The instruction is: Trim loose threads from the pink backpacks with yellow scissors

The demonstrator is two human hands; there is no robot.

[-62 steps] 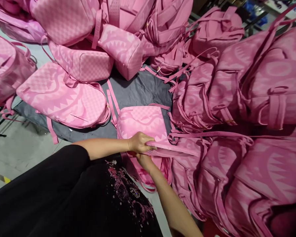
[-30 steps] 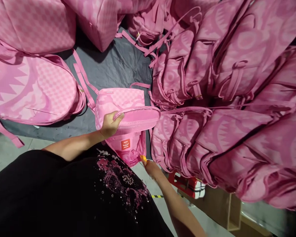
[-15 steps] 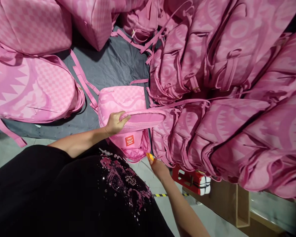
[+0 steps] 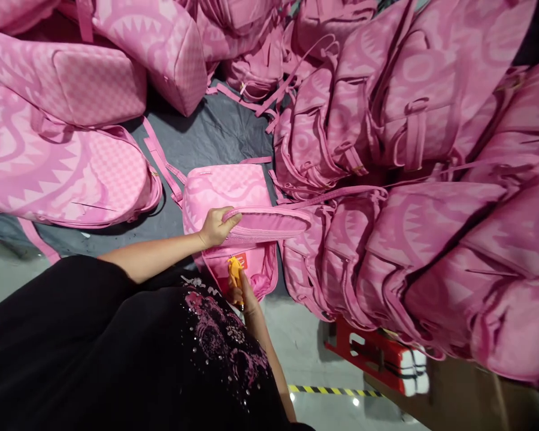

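A pink backpack (image 4: 227,185) lies in front of me with its zipped top open. My left hand (image 4: 216,227) is closed on the edge of its lifted flap (image 4: 273,224), near the left end. Inside, a red label (image 4: 241,260) shows on the pink lining, partly covered. My right hand (image 4: 242,293) is closed around a small yellow hand tool (image 4: 236,270), whose exact kind I cannot make out. The tool is over the opening, in front of the label; whether it touches the label or lining is unclear.
Pink shark-print backpacks stand packed in rows (image 4: 386,239) on the right. More backpacks (image 4: 72,167) lie at the left and back on a dark grey sheet (image 4: 206,134). Below right are a red-and-white object (image 4: 397,362) and yellow-black floor tape (image 4: 335,391).
My right hand has moved left with the yellow tool, from beside the backpack to over its opening. My left hand still holds the flap. The view has shifted slightly.
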